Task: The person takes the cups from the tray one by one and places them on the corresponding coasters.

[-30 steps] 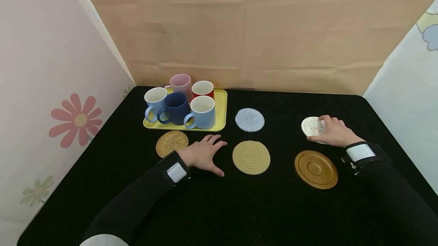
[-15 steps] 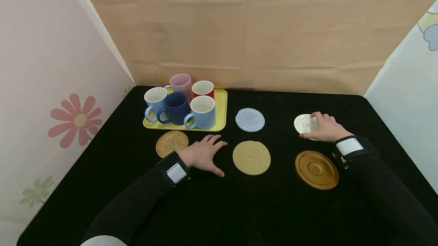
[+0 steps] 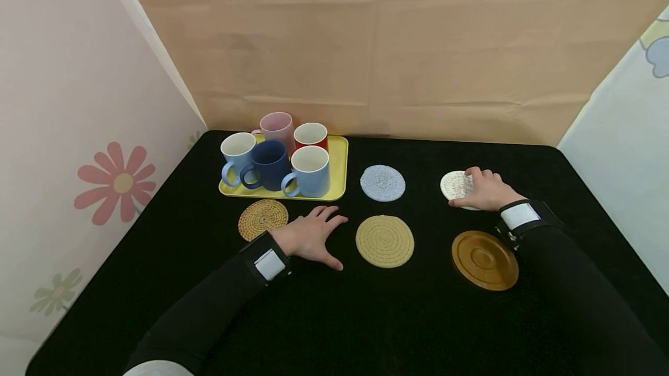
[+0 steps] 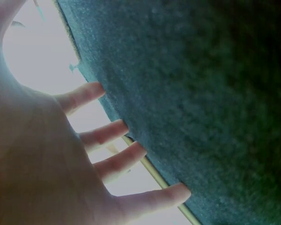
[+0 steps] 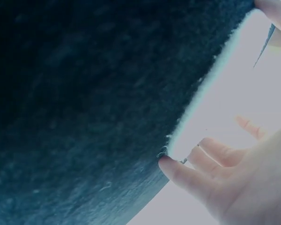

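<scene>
My right hand [image 3: 488, 191] holds a round white coaster [image 3: 453, 185] by its edges, thumb on the near side and fingers on the far side. The right wrist view shows the coaster's pale fuzzy edge [image 5: 210, 89] spanning from thumb to fingertip, low over the black cloth. My left hand [image 3: 310, 235] lies with fingers spread on or just above the cloth and holds nothing. It sits between a brown woven coaster [image 3: 259, 218], partly hidden by the wrist, and a yellow-beige coaster [image 3: 384, 241]. In the left wrist view the fingers [image 4: 117, 161] are apart.
A yellow tray [image 3: 338, 169] at the back left carries several mugs, including a dark blue mug [image 3: 269, 167] and a pink mug [image 3: 277, 127]. A light blue coaster [image 3: 382, 183] lies right of it. A brown wooden coaster [image 3: 483, 260] lies nearer, below my right hand.
My right hand has slid left and slightly away from me, taking the white coaster with it. The left hand and the other coasters have stayed put.
</scene>
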Motion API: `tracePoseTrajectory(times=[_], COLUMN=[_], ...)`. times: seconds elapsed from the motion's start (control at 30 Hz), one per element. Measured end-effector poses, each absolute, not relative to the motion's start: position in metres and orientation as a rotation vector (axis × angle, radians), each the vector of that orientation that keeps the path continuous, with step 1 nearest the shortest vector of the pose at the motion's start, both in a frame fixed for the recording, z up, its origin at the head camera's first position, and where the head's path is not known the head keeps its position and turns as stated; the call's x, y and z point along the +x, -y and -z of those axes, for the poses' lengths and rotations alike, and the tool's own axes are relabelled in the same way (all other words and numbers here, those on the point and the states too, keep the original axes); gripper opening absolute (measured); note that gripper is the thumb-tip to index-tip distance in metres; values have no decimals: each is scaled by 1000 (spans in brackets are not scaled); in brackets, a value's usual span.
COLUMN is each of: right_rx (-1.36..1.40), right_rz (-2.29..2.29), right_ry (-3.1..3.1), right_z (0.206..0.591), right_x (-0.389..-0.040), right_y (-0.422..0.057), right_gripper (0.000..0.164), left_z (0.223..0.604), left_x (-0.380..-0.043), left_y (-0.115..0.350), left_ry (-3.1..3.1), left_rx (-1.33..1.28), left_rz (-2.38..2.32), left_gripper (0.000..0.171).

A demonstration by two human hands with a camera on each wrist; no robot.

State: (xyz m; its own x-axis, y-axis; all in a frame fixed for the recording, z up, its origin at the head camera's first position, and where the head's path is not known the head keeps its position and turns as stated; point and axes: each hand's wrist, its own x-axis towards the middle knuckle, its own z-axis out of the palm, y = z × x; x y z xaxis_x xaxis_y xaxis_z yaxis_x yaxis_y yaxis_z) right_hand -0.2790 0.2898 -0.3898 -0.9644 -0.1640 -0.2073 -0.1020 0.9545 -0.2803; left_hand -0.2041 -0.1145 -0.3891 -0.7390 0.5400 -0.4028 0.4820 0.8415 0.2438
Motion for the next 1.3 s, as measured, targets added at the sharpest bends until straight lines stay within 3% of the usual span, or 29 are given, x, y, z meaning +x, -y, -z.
tracePoseTrajectory(times=[1.3], right_rx=[-304], right_rz=[372], right_ry=[-2856], right_z=[387], right_x=[-295], right_y=[-249], right_gripper=[90], left_z=[389], left_x=[-204], left_y=[114], left_ry=[-2560], left_rx=[752], left_rz=[-141], left_gripper=[98])
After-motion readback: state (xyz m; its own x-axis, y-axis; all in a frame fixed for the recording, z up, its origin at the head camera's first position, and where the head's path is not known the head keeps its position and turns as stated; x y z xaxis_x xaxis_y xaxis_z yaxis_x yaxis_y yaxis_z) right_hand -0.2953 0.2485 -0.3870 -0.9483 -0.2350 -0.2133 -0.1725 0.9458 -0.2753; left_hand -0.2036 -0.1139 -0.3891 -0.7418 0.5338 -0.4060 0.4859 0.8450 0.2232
